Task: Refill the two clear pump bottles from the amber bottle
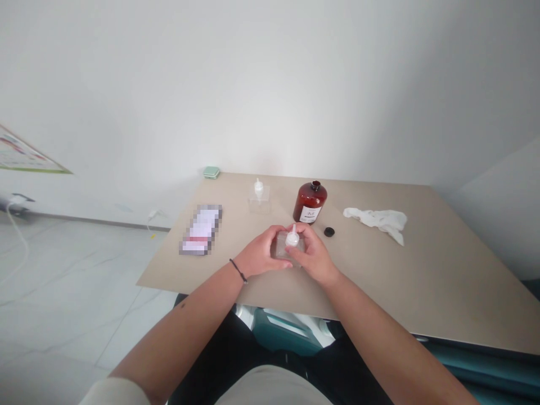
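A clear square bottle with a white nozzle cap point(292, 239) stands upright near the front of the table, between my two hands. My left hand point(265, 251) is wrapped round its left side. On the right side, my right hand point(312, 253) grips the bottle near the cap, the thumb against the cap's base. Just behind them is a brown-red round bottle point(311, 201) with a white label and an uncovered neck. Its likely match in colour, a small black cap point(329, 232), lies on the table to the right. A second clear bottle with a white nozzle point(259, 198) stands behind on the left.
On the beige table point(413, 281), a phone point(201, 229) with a blurred screen lies at left. A small green box point(211, 172) sits at the back left corner. A crumpled white cloth point(377, 219) lies at right. Below the front edge is a teal container point(284, 333).
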`<move>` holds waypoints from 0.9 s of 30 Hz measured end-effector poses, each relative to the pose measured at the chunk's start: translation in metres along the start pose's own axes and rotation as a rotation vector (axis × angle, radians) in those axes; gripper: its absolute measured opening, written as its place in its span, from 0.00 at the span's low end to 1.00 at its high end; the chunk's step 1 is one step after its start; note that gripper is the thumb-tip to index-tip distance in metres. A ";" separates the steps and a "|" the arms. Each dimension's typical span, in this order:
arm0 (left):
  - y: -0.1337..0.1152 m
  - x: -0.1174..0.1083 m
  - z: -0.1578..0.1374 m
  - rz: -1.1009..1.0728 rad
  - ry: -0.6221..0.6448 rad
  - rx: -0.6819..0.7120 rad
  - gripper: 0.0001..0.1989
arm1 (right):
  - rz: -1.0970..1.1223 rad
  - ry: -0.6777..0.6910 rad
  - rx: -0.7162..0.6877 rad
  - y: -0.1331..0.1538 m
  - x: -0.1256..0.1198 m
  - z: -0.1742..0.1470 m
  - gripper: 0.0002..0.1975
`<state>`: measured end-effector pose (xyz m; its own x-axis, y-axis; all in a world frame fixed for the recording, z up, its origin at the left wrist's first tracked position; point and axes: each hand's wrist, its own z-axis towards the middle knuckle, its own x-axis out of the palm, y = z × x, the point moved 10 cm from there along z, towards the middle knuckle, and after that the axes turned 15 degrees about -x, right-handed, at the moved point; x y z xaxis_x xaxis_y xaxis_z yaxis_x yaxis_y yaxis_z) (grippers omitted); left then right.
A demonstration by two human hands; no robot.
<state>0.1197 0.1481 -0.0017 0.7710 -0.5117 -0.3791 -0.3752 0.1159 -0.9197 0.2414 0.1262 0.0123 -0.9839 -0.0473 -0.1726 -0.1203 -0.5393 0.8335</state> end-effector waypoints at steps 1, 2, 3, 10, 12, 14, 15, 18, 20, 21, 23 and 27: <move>0.000 0.000 0.000 -0.004 -0.001 0.002 0.40 | 0.002 0.007 -0.006 0.001 0.000 0.000 0.18; 0.000 0.000 0.000 -0.008 0.000 0.008 0.40 | -0.005 0.015 -0.019 0.002 0.000 0.001 0.19; 0.000 0.000 0.001 -0.011 0.002 0.016 0.40 | -0.017 0.023 -0.035 0.003 0.000 0.001 0.19; 0.003 0.001 0.002 -0.019 0.018 0.019 0.42 | -0.060 0.014 -0.058 0.002 -0.003 0.002 0.16; 0.002 0.001 0.002 -0.027 0.020 0.027 0.41 | -0.046 0.010 -0.035 -0.002 -0.003 0.001 0.17; 0.001 0.001 0.002 -0.026 0.012 0.039 0.41 | -0.049 0.022 -0.047 -0.001 -0.003 0.001 0.18; 0.000 0.001 0.002 -0.027 0.010 0.043 0.41 | -0.056 0.029 -0.062 0.000 -0.004 0.002 0.18; 0.000 0.001 0.003 -0.037 0.018 0.049 0.40 | -0.069 0.043 -0.100 0.004 -0.005 0.004 0.18; 0.001 0.002 0.003 -0.037 0.022 0.046 0.40 | -0.076 0.039 -0.098 0.004 -0.005 0.005 0.17; 0.003 0.002 0.003 -0.035 0.023 0.040 0.41 | -0.079 0.033 -0.089 0.003 -0.006 0.004 0.17; 0.006 0.003 0.002 -0.032 0.016 0.027 0.44 | -0.079 0.015 -0.075 0.002 -0.006 0.004 0.16; -0.003 -0.001 -0.005 0.015 -0.069 0.153 0.50 | -0.084 0.017 -0.089 0.004 -0.005 0.003 0.13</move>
<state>0.1175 0.1442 0.0019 0.8012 -0.4501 -0.3942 -0.3083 0.2539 -0.9168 0.2451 0.1274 0.0179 -0.9683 -0.0124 -0.2495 -0.1895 -0.6142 0.7661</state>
